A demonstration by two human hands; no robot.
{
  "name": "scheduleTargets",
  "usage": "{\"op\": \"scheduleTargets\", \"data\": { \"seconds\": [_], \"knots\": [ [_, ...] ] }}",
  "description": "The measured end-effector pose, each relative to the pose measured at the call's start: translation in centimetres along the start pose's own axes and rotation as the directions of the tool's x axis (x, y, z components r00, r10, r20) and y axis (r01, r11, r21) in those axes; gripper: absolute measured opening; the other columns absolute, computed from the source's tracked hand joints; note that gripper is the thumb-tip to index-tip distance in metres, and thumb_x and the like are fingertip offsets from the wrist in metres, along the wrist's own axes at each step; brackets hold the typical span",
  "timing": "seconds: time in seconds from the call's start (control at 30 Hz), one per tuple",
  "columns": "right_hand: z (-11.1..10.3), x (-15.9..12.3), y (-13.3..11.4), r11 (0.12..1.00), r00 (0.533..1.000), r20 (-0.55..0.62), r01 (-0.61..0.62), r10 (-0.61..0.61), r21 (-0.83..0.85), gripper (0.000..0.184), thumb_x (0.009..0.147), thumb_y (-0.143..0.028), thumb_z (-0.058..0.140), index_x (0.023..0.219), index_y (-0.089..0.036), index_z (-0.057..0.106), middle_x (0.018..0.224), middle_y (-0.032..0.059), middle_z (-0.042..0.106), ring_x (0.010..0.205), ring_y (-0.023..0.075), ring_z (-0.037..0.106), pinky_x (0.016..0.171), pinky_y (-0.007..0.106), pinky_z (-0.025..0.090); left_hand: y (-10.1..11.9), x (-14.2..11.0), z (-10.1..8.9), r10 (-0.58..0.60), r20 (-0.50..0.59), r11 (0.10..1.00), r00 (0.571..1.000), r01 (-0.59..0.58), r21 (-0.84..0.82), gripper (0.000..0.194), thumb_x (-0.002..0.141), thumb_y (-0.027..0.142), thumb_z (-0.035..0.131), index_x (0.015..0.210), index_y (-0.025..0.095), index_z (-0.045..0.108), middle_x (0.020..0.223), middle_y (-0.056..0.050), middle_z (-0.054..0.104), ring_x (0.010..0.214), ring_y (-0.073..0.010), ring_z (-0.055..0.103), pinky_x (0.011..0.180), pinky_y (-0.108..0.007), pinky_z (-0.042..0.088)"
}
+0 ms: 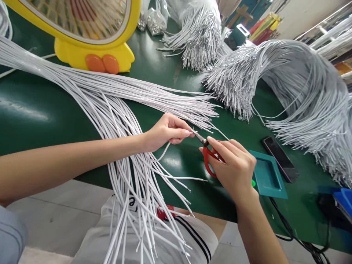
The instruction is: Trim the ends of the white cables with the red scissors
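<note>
1. Pinching one thin white cord (165, 148) between thumb and fingertips, the left hand (167, 131) sits just left of centre, fingers closed on the cord's end, which curls down at about 7 o'clock from the knuckles.
2. Over at 4 o'clock from it, the right hand (233, 167) is wrapped around the red-handled scissors (207, 156), fingers clamped through the loops; the short steel blades point up toward 10 o'clock and their tip meets the left fingertips. Whether the blades are parted or shut, I cannot tell.
3. That cord looks light, soft and limp: it droops wherever it is unsupported, so my read is that it wants holding close to the tip, right beside the blades, or it will flop away. The coating looks smooth, maybe a little slippery.
4. The loose bundle of white cords (110, 106) sweeps in from 10 o'clock across the green table (33, 110) and spills over the near edge onto the person's lap at 6 o'clock.
5. At 12 and 2 o'clock lie two big heaps of finished cords (288, 77) with silvery metal tips, arching like sheaves.
6. A yellow duck-shaped fan (93, 47) stands at 11 o'clock; a teal tray (268, 176) and a dark phone (279, 157) lie just right of the right hand.
</note>
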State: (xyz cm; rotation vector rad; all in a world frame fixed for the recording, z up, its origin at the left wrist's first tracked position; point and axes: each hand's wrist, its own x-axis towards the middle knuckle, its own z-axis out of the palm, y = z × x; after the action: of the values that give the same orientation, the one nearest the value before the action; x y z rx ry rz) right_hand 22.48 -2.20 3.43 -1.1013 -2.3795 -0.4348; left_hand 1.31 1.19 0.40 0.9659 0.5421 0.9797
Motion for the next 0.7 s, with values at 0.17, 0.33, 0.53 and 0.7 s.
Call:
{"op": "scheduleTargets", "data": {
  "seconds": [0.17, 0.33, 0.53, 0.7],
  "knots": [
    [0.5, -0.3, -0.5, 0.997, 0.993, -0.11, -0.034, 0.041, 0.066, 0.022, 0.072, -0.016, 0.073, 0.092, -0.018, 0.065, 0.06, -0.0011, 0.065, 0.05, 0.01, 0.053, 0.051, 0.023, 0.043, 0.0, 0.0, 0.1, 0.015, -0.017, 0.999, 1.0, -0.016, -0.027, 0.014, 0.071, 0.019, 0.072, 0.076, 0.006, 0.072, 0.05, 0.001, 0.051, 0.044, -0.0036, 0.04, 0.042, -0.017, 0.028],
    [0.9, -0.9, -1.6, 0.897, 0.922, -0.183, -0.26, 0.34, 0.359, 0.034, 0.067, -0.018, 0.076, 0.098, -0.022, 0.064, 0.07, -0.0019, 0.066, 0.052, 0.0094, 0.057, 0.048, 0.021, 0.046, 0.0, 0.0, 0.2, 0.027, -0.008, 0.999, 1.0, -0.027, -0.024, 0.016, 0.072, 0.023, 0.074, 0.077, 0.007, 0.072, 0.051, 0.001, 0.054, 0.043, -0.0041, 0.042, 0.043, -0.017, 0.032],
    [0.9, -0.9, -2.5, 0.564, 0.829, -0.003, -0.379, 0.559, 0.733, 0.037, 0.071, -0.016, 0.071, 0.105, -0.024, 0.061, 0.079, -0.001, 0.063, 0.069, 0.0134, 0.062, 0.059, 0.027, 0.053, -0.2, -0.3, 0.1, 0.013, 0.081, 1.0, 0.997, -0.014, 0.009, 0.015, 0.075, 0.023, 0.073, 0.079, 0.008, 0.071, 0.057, -0.001, 0.058, 0.049, -0.0068, 0.052, 0.048, -0.018, 0.041],
    [0.5, -0.2, -2.8, 0.337, 0.756, 0.179, -0.472, 0.629, 0.815, 0.033, 0.071, -0.015, 0.071, 0.103, -0.022, 0.063, 0.07, -0.004, 0.061, 0.059, 0.0093, 0.058, 0.052, 0.023, 0.051, -0.2, -0.5, 0.2, -0.042, 0.178, 0.998, 0.983, 0.033, 0.05, 0.017, 0.078, 0.025, 0.071, 0.08, 0.007, 0.07, 0.061, -0.003, 0.062, 0.05, -0.0083, 0.057, 0.051, -0.019, 0.046]
  ]
}}
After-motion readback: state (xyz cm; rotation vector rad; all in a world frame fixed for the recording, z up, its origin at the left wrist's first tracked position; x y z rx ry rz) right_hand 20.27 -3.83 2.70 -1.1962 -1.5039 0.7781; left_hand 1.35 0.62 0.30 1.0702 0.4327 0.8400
